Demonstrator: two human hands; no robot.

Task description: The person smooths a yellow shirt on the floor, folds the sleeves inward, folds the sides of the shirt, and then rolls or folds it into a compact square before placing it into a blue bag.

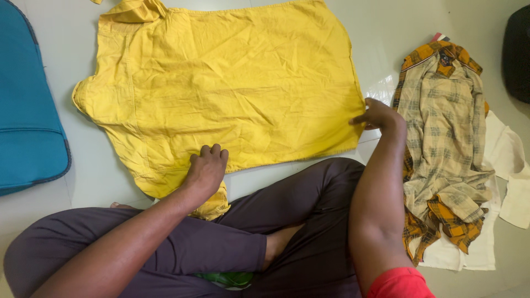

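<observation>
Bare forearms, no watch or rings on left hand or right hand. Short red sleeve at right upper arm. Dark purple trousers just left of red sleeve; feet bare.

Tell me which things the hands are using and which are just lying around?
In use:
- wrinkled yellow cotton shirt, spread flat on the floor
- left hand, pressing on its near edge
- right hand, pinching its right hem

Lying about:
- crumpled yellow-and-beige checked shirt
- white cloth beneath it
- teal fabric suitcase
- black object, too cropped to identify
</observation>
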